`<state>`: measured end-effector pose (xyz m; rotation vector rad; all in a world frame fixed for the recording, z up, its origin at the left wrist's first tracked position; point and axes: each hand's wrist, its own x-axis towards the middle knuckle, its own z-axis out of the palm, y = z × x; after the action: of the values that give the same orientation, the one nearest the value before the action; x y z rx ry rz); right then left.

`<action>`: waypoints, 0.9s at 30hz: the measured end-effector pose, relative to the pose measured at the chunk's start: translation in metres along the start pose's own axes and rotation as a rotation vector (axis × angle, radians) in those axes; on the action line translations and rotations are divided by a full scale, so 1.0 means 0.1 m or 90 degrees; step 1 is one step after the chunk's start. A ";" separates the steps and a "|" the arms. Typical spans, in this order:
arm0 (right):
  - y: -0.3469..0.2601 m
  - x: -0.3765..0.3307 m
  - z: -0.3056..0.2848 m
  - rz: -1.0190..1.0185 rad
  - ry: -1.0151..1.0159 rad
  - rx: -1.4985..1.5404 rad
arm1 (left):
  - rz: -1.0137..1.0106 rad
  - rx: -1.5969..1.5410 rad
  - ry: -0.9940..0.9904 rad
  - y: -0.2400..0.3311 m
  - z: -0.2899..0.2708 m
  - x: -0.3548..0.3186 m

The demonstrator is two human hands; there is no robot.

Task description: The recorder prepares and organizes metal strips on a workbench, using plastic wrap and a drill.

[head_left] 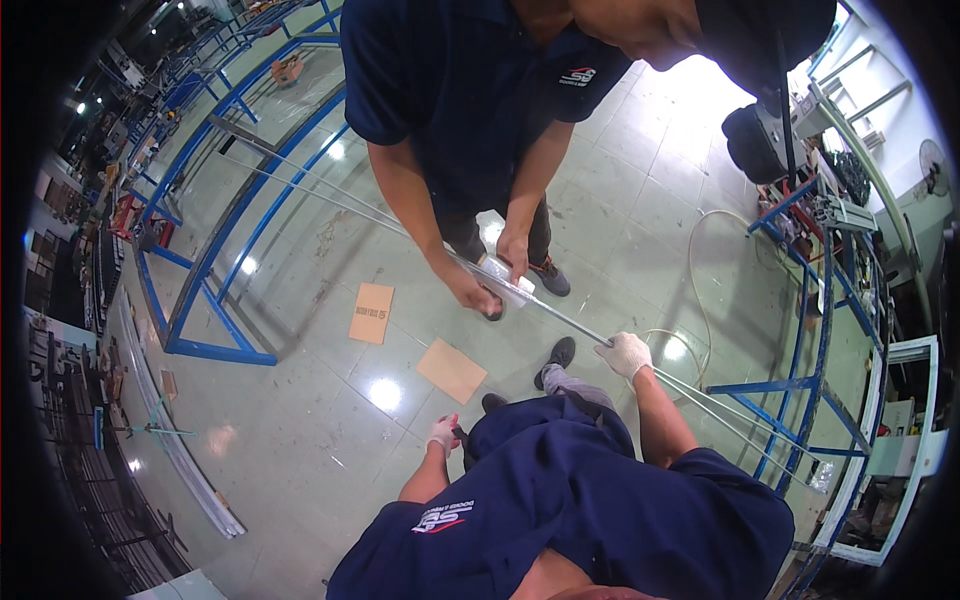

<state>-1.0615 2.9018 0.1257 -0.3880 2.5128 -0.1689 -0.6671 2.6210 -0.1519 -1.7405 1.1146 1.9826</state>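
My right hand [625, 355], in a white glove, is wrapped round a long thin metal bar [570, 322] that slants across the middle. My left hand [443, 432], gloved as well, hangs low at my left side, away from the bar. Its fingers are curled beside a dark strap-like piece, and what they hold, if anything, is hidden. Facing me, a co-worker in a dark blue shirt has both bare hands on the bar: the left hand [513, 254] and the right hand [476, 293]. Between them is a whitish, shiny roll or wrapping [508, 280].
Blue metal racks stand left [225, 350] and right [790, 385], with long bars reaching across to both. Two cardboard pieces [371, 313] [451, 371] lie on the tiled floor. A pale hose [708, 290] curls behind my right hand. Long profiles [180, 430] lie along the left.
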 end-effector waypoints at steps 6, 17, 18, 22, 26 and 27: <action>-0.04 -0.06 -0.02 -0.011 -0.010 -0.010 | -0.008 0.017 0.015 0.03 0.05 -0.07; -0.06 -0.10 0.06 -0.019 -0.019 -0.007 | 0.003 0.020 -0.002 0.04 -0.02 0.01; -0.08 -0.12 0.04 -0.017 -0.033 -0.001 | 0.003 0.021 -0.005 0.03 -0.05 0.03; -0.03 -0.12 0.10 -0.015 -0.007 -0.019 | -0.006 -0.022 0.010 0.15 0.06 -0.05; -0.04 -0.17 0.10 -0.008 -0.015 -0.005 | 0.007 0.027 -0.002 0.05 -0.04 -0.04; -0.02 -0.16 0.11 -0.010 -0.013 -0.015 | -0.003 0.036 0.001 0.06 -0.03 -0.03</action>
<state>-1.0417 2.9049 0.1255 -0.4178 2.4946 -0.1412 -0.6677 2.6156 -0.1474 -1.7145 1.1552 1.9284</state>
